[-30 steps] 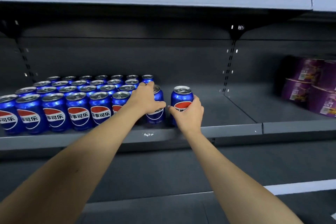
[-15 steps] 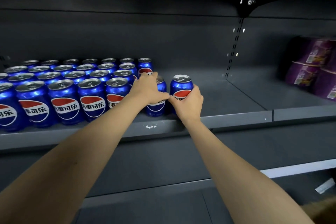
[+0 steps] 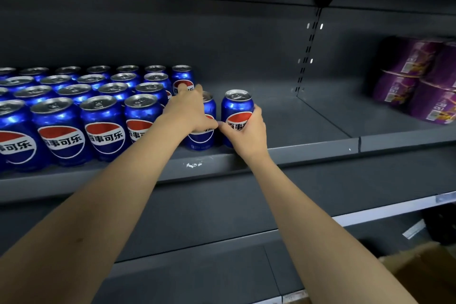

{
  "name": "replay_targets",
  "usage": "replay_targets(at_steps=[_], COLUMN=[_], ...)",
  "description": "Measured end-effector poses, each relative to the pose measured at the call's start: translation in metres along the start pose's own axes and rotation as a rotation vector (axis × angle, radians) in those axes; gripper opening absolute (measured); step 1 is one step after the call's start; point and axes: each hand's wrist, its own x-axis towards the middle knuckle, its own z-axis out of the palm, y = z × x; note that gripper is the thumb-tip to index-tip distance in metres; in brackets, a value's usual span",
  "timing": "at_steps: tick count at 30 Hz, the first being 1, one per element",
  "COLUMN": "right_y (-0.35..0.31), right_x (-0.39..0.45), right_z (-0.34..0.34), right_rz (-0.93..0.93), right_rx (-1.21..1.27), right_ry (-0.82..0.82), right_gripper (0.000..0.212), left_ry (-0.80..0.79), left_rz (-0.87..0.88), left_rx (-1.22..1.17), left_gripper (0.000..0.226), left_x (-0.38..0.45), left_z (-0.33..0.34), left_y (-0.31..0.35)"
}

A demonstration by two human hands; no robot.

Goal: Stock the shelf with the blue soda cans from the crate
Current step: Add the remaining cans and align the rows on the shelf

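Several blue soda cans (image 3: 103,128) with red-white-blue logos stand in rows on the left half of the grey shelf (image 3: 308,149). My left hand (image 3: 188,112) wraps a blue can (image 3: 201,139) at the right end of the front row, hiding most of it. Just to its right stands another blue can (image 3: 237,107), upright near the shelf's front edge, gripped from the front and right by my right hand (image 3: 245,132). The two held cans stand close together with a narrow gap between them, and my thumbs nearly touch.
Purple packaged goods (image 3: 419,81) are stacked on the right shelf section, past a slotted upright (image 3: 307,49). Bare shelf floor lies between the cans and the upright. A cardboard box corner (image 3: 424,271) shows low on the right, below a lower shelf edge (image 3: 385,210).
The view has tilted down and moved closer. The right-hand can has shifted slightly left toward the left-hand can. Both hands keep their grips.
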Motion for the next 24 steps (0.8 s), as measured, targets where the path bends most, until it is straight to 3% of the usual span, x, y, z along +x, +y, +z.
replay_targets(at_steps=[8,14,20,24], right_y=[0.001,0.0,0.005,0.009], right_x=[0.002,0.011,0.024,0.031], right_z=[-0.01,-0.023,-0.027,-0.027], right_rz=[-0.016,0.034,0.039,0.016], right_rx=[0.04,0.112,0.093,0.116], right_ry=[-0.075,-0.256,-0.339,-0.349], right_gripper=[0.087,0.095,0.09,0.091], left_ry=[0.115,0.182,0.153,0.319], left_rz=[-0.021,-0.097,-0.183,-0.278], left_rx=[-0.209,-0.318,-0.433,-0.566], left_gripper=[0.103,0.089,0.119,0.113], left_x=[-0.016,-0.025,-0.028,-0.033], left_z=[0.004,0.009,0.015,0.041], left_y=[-0.001,-0.001,0.004,0.011])
